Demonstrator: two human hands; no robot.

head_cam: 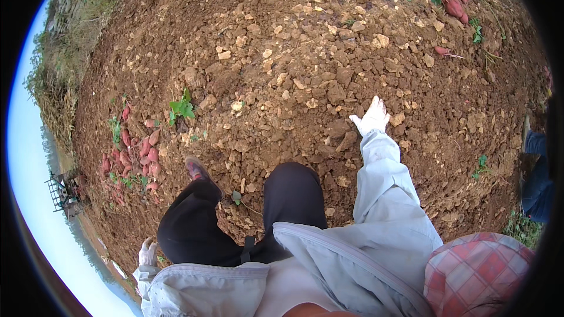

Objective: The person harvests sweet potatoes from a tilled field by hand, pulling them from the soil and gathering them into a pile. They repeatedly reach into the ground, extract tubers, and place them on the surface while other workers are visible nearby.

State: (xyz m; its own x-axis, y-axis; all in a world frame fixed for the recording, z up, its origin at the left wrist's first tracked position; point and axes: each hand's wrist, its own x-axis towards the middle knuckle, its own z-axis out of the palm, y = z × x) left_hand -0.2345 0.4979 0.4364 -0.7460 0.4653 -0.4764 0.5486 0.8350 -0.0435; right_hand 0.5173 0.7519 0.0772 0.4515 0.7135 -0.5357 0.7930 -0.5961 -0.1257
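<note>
My right hand, in a white glove, reaches forward over clods of brown soil. The thumb stands apart from the fingers, and nothing shows in its grasp. At the lower left, beside my black-trousered thigh, is my left hand, also gloved. It is small in view, and whether it holds anything is unclear. Left of my shoe lies a heap of red-skinned sweet potatoes with some green leaves. A leafy sprig grows or lies just beyond that foot.
Another pile of sweet potatoes sits at the upper right, with a single small one nearer. A person's jeans appear at the right rim. Red checked headwear fills the lower right corner. A machine stands far left.
</note>
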